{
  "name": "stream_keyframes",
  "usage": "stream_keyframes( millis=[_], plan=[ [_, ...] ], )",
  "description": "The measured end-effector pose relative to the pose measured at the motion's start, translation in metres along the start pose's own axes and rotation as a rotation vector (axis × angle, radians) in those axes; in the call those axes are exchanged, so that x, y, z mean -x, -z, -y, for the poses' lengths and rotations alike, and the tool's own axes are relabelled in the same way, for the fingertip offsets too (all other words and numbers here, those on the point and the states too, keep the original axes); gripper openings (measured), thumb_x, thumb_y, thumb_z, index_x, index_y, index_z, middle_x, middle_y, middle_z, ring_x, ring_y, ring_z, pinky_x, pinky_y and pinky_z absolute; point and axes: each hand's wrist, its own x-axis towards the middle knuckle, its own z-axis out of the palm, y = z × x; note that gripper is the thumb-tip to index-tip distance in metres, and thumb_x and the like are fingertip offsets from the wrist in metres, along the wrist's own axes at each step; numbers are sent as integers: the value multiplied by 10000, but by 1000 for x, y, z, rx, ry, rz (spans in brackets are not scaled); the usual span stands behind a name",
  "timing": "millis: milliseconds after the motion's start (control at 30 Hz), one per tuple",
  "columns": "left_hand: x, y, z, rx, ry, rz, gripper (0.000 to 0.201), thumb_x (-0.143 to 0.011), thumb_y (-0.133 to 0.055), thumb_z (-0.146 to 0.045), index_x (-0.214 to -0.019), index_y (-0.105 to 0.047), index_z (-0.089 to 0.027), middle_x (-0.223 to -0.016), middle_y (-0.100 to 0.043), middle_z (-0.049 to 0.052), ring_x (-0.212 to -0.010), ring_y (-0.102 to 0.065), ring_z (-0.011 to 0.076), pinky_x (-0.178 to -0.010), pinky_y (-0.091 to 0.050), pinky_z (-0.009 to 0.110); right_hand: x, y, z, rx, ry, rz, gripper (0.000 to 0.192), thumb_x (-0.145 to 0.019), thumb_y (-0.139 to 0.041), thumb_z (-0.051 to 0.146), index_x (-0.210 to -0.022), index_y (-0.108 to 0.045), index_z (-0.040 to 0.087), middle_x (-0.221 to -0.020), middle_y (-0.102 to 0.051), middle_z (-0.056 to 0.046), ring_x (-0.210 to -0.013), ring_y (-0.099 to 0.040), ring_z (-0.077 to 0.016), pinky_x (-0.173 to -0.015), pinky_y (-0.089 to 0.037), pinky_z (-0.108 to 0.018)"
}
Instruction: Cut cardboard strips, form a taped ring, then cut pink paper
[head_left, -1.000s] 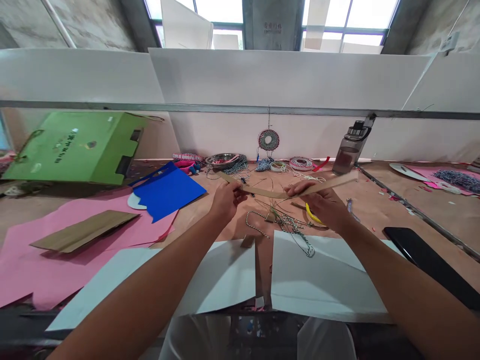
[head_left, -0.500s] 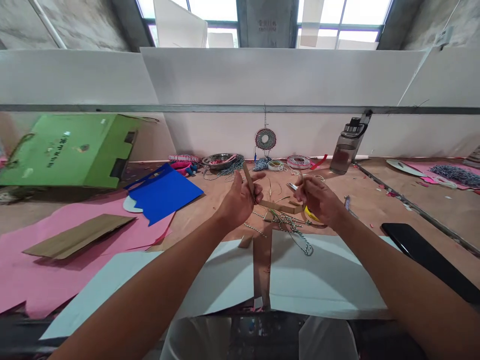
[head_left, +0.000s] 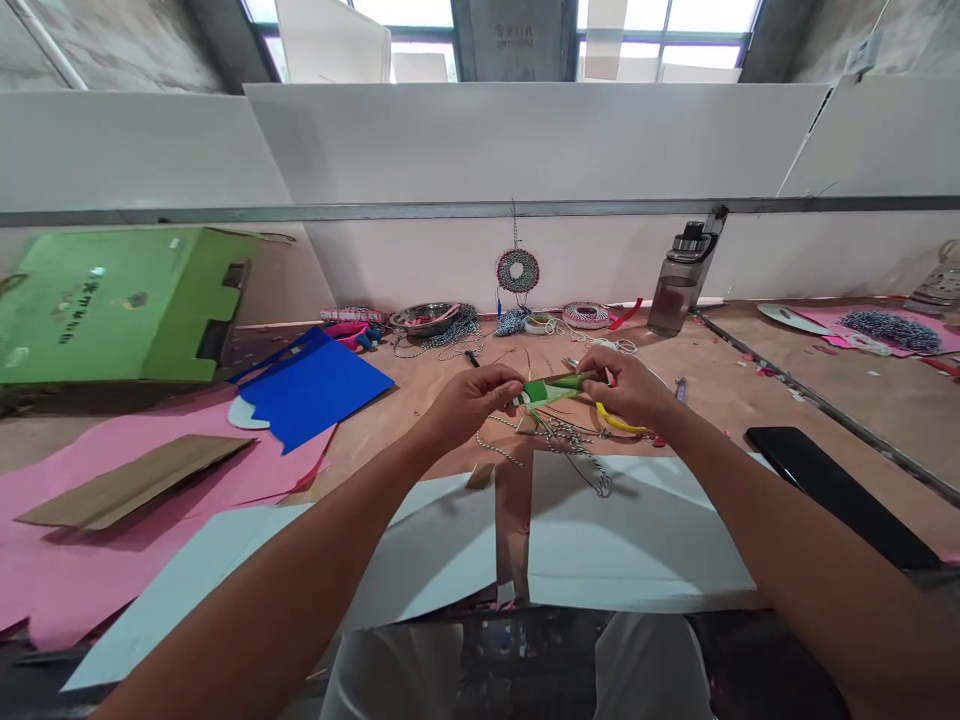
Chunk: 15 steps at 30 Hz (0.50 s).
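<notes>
My left hand (head_left: 480, 400) pinches the left end of a cardboard strip (head_left: 553, 390), its green printed face turned toward me. The strip's right end is between the closed fingers of my right hand (head_left: 626, 387). It is held level above the table, bent along its length. Below it lies a loose tangle of black-and-white cord (head_left: 574, 442). A yellow curved handle (head_left: 619, 420) lies under my right hand; the rest of that tool is mostly hidden. Left of the strip, a black pen (head_left: 471, 358) rests on the table.
White sheets (head_left: 637, 540) lie at the front edge. Pink sheets (head_left: 60, 560), a blue sheet (head_left: 322, 390) and a green box (head_left: 127, 300) are at left. At the back stand a metal bowl (head_left: 426, 322) and a bottle (head_left: 675, 285). A black phone (head_left: 832, 490) lies right.
The strip has turned from its brown side to its green side and is straighter. Both hands now grip its ends; the left fingers have closed. The view has shifted slightly right.
</notes>
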Motion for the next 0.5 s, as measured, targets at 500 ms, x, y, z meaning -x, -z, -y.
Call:
stream_keyframes(
  millis=[500],
  plan=[
    [-5, 10, 19, -420, -276, -171, 145, -755, -692, -154, -798, -759, -275, -859, -678, 74, -934, -590, 247, -961, -424, 336, 1, -9, -11, 213, 272, -311, 401, -814, -645, 299, -1201, -551, 257, -1277, -514, -99, -1224, -438, -277, -1025, -344, -458]
  ],
)
